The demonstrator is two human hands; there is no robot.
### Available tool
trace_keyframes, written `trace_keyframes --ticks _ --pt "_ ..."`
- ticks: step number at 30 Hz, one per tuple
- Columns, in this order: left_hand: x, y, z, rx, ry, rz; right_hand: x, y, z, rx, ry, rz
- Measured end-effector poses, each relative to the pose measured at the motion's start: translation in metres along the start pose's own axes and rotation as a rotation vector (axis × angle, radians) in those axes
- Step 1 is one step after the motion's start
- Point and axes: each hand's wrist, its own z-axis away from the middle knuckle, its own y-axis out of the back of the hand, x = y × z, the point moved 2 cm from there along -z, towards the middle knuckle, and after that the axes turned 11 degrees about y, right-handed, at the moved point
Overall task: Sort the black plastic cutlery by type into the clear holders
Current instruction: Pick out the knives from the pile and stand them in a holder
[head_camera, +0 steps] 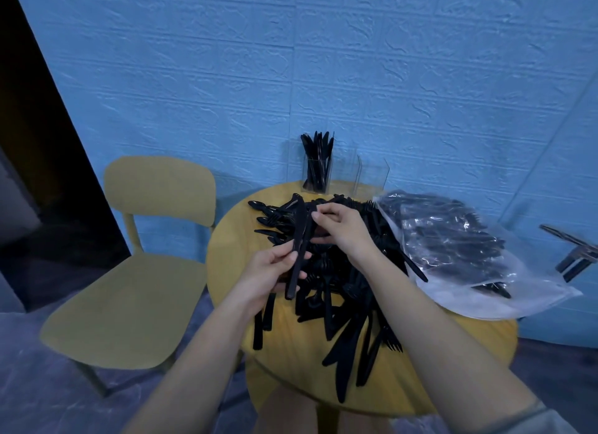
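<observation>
Evidently gathering by type, the left hand (pixel 275 268) grips a bundle of black plastic knives (pixel 299 249); the right hand (pixel 343 229) pinches its upper end, squaring it for the clear holder (pixel 317 171).

Cutlery pile (pixel 336 271) mid-table (pixel 233 271); holders (pixel 317 171) behind; bag (pixel 459 249) right

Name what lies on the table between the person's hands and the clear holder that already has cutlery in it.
In the head view, part of the loose cutlery pile lies between the hands and the filled holder, then a narrow strip of bare yellow table.
</observation>
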Motion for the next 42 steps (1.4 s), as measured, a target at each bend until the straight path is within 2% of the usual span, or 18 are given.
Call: trace_keyframes --ticks 9,14,21,26,30,33,35,37,40,42 --pt "0.002 -0.003 0.004 -0.023 0.041 -0.015 0.004 -0.006 0.008 0.043 0.001 -0.037" --pt "-0.001 0.000 0.006 -0.091 0.068 -0.037 0.010 -0.013 0.013 0.118 -0.008 -0.040" --pt "-0.005 -0.001 0.004 -0.193 0.134 0.162 0.022 -0.021 0.012 0.208 0.008 0.078" --pt "0.001 0.006 -0.009 -0.130 0.183 0.210 0.024 -0.011 -0.008 0.052 -0.063 0.168" --pt "0.005 0.013 -0.020 -0.088 0.181 0.245 0.020 0.010 -0.035 0.005 -0.007 0.310" --pt "0.004 0.019 -0.029 -0.048 0.171 0.280 0.027 0.032 -0.065 0.042 0.026 0.582" --pt "0.003 0.022 -0.032 -0.028 0.163 0.288 0.035 0.041 -0.082 -0.002 0.035 0.793" --pt "0.001 0.025 -0.036 -0.013 0.154 0.292 0.042 0.039 -0.094 -0.132 0.056 0.954" --pt "-0.002 0.029 -0.042 0.012 0.148 0.293 0.052 0.027 -0.107 -0.417 0.207 1.213" --pt "-0.004 0.031 -0.045 0.013 0.151 0.294 0.057 0.022 -0.112 -0.551 0.277 1.334"
